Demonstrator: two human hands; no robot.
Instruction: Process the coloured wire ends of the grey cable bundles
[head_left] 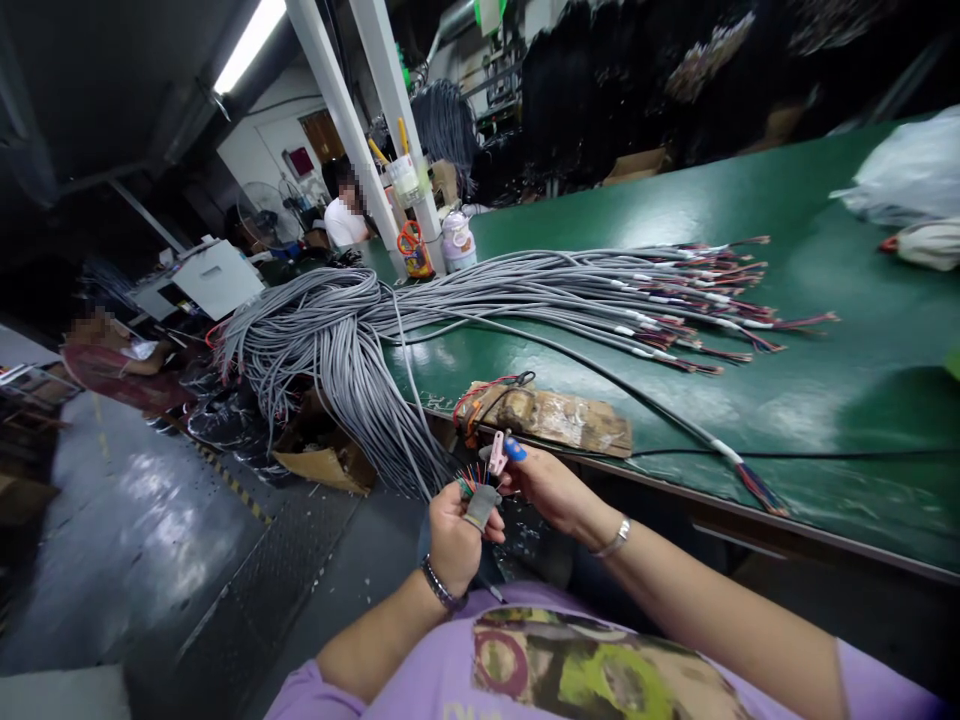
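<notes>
My left hand is closed around the end of a grey cable, whose coloured inner wires fan out just above my fingers. My right hand is closed in a pinch on a small pink tool with a blue tip, held right against those wire ends. Both hands hover in front of the edge of the green table, over my lap. A large bundle of grey cables lies across the table, its stripped coloured ends pointing right, and it hangs off the left edge.
A taped cardboard pad lies at the table edge. Orange scissors, a jar and a cup of tools stand by a white post. White plastic bags sit far right. Another person sits behind; boxes and a further person are on the floor at the left.
</notes>
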